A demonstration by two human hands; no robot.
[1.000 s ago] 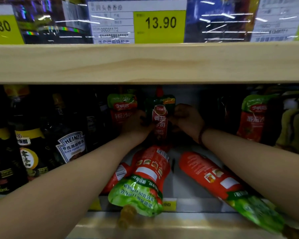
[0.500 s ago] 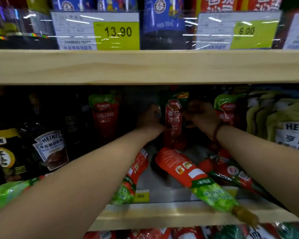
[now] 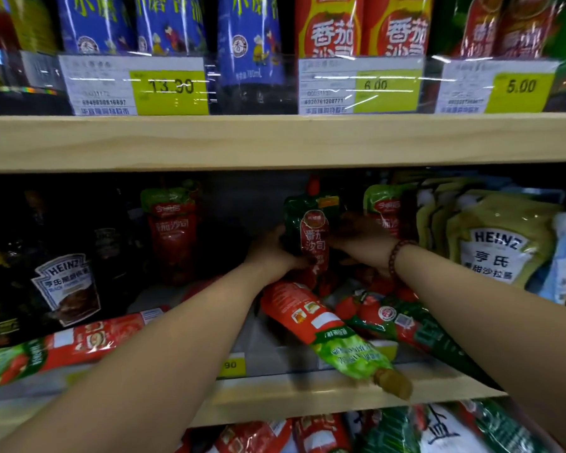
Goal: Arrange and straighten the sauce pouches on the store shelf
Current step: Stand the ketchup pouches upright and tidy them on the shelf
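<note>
Closest up, a red plastic sauce pouch with a green end and brown screw cap [image 3: 334,335] lies flat on the light wooden shelf [image 3: 275,400], its cap poking out over the front edge. Over by the left front edge, another flat red-and-green pouch [image 3: 62,348] lies on its side too. Just right of the first one, a dark green and red pouch with a round white logo [image 3: 396,318] lies partly under the right forearm.

Further in, about mid-shelf, both hands hold an upright dark green pouch with a red label and red cap [image 3: 311,233]. The left hand [image 3: 275,253] has its fingers curled round the pouch's left edge. The right hand [image 3: 360,243], with a dark red bead bracelet [image 3: 397,256] at the wrist, grips the right edge, but it's pretty dim in there and I can't tell exactly how those fingers lie.

Toward the back, a standing red pouch with a green top [image 3: 170,220] sits left of the hands. Pale yellow-green Heinz pouches [image 3: 494,243] stand at the right end, and a dark Heinz bottle [image 3: 66,286] stands at the left end.
</note>
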